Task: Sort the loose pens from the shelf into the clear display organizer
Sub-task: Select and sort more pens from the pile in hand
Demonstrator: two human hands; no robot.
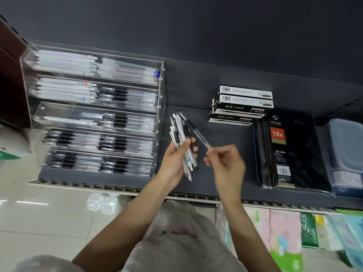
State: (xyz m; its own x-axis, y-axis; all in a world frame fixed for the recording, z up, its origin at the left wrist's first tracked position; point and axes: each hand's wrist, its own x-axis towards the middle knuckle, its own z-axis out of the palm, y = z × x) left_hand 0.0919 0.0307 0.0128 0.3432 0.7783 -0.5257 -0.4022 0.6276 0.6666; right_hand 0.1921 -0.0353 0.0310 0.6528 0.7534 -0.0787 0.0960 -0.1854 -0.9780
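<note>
We see the left hand (174, 156) curled around a fanned bundle of loose pens (183, 142), white-barrelled and clear-barrelled with black grips, the thumb pressing across them and their tips pointing away toward the back of the dark grey shelf (225, 167). Just to its right, the right hand (225, 163) pinches the near end of a single clear pen with a black grip (193, 128) between thumb and fingertips; that pen slants up and to the left, its far end crossing over the top of the bundle. Both hands hover above the shelf, just right of the clear acrylic display organizer (94, 112), which stands at the shelf's left end. We count five tilted tiers in it, each split into a left and a right compartment: the upper tiers hold white pens on the left, the lower ones clear black-grip pens on both sides, and the left compartment of the middle tier looks sparsely filled. Farther right on the shelf sits a stack of black-and-white pen boxes (240, 105), and in front of it lie black shrink-wrapped diary notebooks (290, 152) with a red "18K" label. At the far right edge we make out a bluish translucent plastic case (347, 154).
</note>
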